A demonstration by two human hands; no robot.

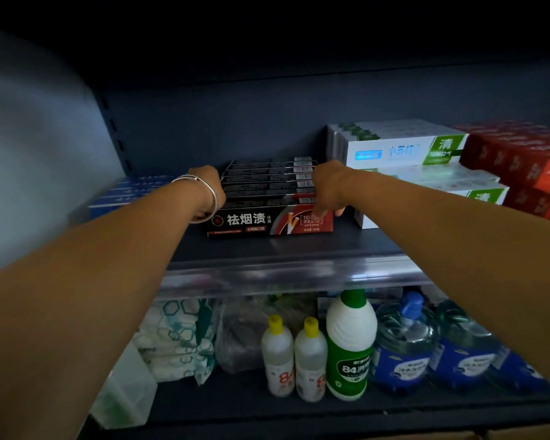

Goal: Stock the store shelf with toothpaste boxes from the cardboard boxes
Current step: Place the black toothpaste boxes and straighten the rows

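Observation:
A row of several black toothpaste boxes [261,219] with red ends stands on edge on the dark shelf [267,249], the front one facing me. My left hand [208,185], with a silver bangle on the wrist, holds the left end of the row; its fingers are mostly hidden behind the wrist. At the right end my right hand [329,188] curls down over the boxes, one fingertip on the front box's face and the thumb at its end.
White-and-green toothpaste boxes [404,150] are stacked just right of my right hand, red boxes [521,160] beyond them, blue boxes [131,192] at the left. A clear rail [283,271] edges the shelf. Below stand cleaner bottles [350,344], blue jugs [404,347] and wrapped packs [178,338].

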